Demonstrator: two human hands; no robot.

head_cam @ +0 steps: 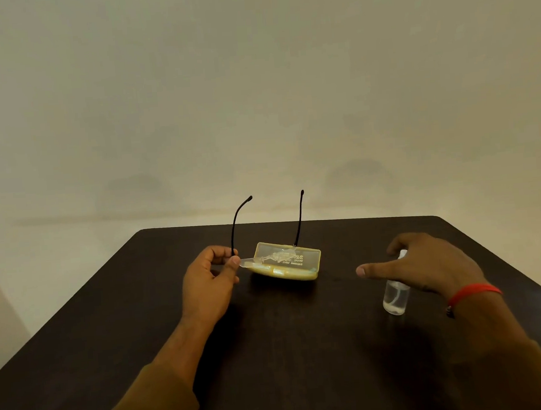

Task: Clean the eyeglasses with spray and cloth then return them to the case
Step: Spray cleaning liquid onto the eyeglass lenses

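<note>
My left hand pinches the left corner of the eyeglasses, which have a clear frame and two thin black temples pointing up and away. They hang just above a yellowish translucent case lying on the dark table. My right hand hovers with fingers spread over a small clear spray bottle standing upright at the right; its top is hidden behind the hand. I see no cloth.
The table's far edge runs just behind the case, with a plain pale wall beyond. A red thread band sits on my right wrist.
</note>
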